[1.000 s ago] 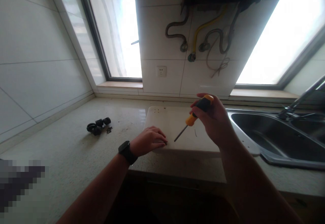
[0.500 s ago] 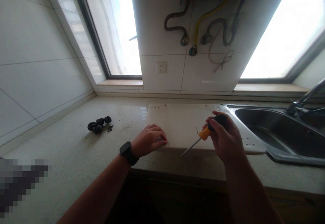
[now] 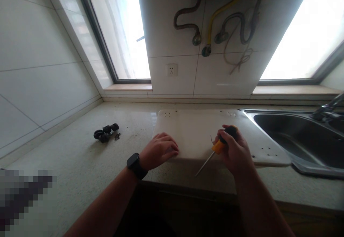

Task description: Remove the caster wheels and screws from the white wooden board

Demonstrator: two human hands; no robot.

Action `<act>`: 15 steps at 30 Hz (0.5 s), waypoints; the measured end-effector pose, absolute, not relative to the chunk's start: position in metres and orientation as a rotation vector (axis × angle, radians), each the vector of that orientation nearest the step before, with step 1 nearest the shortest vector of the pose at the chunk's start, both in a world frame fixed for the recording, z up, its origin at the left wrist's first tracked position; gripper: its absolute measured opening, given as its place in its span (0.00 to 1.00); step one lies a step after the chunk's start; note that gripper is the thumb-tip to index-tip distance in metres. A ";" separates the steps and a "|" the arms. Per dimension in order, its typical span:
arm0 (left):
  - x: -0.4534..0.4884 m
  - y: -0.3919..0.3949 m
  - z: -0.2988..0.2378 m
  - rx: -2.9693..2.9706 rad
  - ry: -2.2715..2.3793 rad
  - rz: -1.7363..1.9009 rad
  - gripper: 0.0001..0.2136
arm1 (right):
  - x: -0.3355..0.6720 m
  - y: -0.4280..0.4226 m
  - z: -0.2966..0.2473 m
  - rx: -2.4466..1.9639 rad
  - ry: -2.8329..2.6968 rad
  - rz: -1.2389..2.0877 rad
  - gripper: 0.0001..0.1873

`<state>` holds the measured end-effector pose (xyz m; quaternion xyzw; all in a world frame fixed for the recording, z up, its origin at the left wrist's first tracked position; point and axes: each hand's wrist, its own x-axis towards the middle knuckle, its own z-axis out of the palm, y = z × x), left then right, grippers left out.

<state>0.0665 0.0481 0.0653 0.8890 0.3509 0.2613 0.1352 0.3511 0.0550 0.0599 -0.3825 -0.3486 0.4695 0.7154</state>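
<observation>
A screwdriver with a chunky orange-and-black handle and slim metal shaft [image 3: 218,146] sits in the right hand [image 3: 238,153], fingers and thumb wrapped round the handle; the shaft slants down and to the left, its tip past the near edge of a smooth, white, round-cornered panel [image 3: 193,133]; whether the tip touches anything below, I cannot tell. To handle this well, I judge, the right hand should hold firmly yet loosely enough to turn, set the shaft in line with any screw it meets, and press along it rather than across; at this slant the tip could skid, so the left fingers are best out of its path.

The left hand [image 3: 159,149] rests at the panel's near-left part, fingers bent, thumb close to the forefinger; I cannot tell whether anything small is pinched there; its weight probably helps steady the panel; the screwdriver lies to its right, well apart.

Farther out, small dark holes [image 3: 268,151] group near the panel's other three corners; black plastic casters [image 3: 106,132] and small dark pieces like screws [image 3: 117,136] lie left of it on the pale speckled counter [image 3: 80,165]; a stainless-steel sink [image 3: 291,133] is just beside its right end.
</observation>
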 end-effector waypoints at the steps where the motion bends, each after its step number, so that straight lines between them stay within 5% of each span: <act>1: 0.067 0.048 0.065 2.573 1.032 0.762 0.05 | 0.351 0.054 0.060 -0.850 -0.786 1.037 0.25; 15: 0.067 0.050 0.065 2.512 1.080 0.796 0.12 | 0.353 0.052 0.054 -0.867 -0.894 1.029 0.21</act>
